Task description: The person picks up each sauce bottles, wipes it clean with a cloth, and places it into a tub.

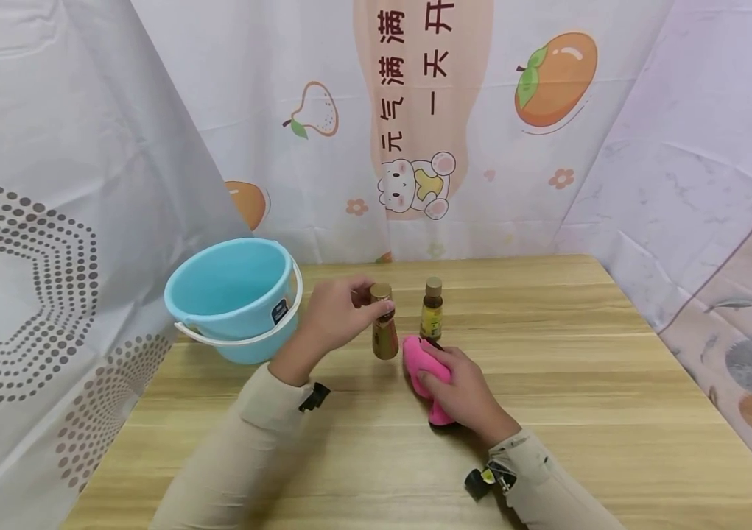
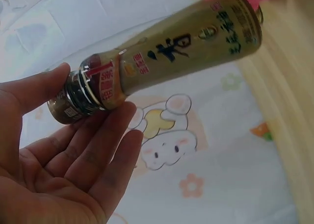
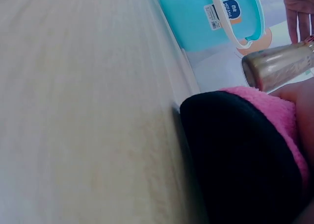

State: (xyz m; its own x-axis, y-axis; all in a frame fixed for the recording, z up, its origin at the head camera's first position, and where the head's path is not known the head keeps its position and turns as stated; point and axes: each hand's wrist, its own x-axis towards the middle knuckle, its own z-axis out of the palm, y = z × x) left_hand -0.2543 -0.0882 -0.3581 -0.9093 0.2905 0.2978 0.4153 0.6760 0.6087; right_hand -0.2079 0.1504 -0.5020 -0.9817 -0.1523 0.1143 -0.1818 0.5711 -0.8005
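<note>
My left hand (image 1: pixel 339 315) pinches the capped neck of a sesame oil bottle (image 1: pixel 385 338) between thumb and fingers. In the left wrist view, the bottle (image 2: pixel 181 45) shows a gold label with dark characters and a red and white neck band. My right hand (image 1: pixel 465 390) grips a pink fuzzy item (image 1: pixel 418 364), fingers curled over it. Its broad, rounded black side (image 3: pixel 235 150) faces the right wrist camera, close over the table. A smaller dark bottle (image 1: pixel 431 316) with a yellow label and tan cap stands upright just behind the pink item.
A light blue bucket (image 1: pixel 233 324) with a white handle stands at the back left, beside my left forearm. The wood-grain table (image 1: pixel 581 412) ends at a printed curtain (image 1: pixel 322 184) behind, with more patterned sheets at both sides.
</note>
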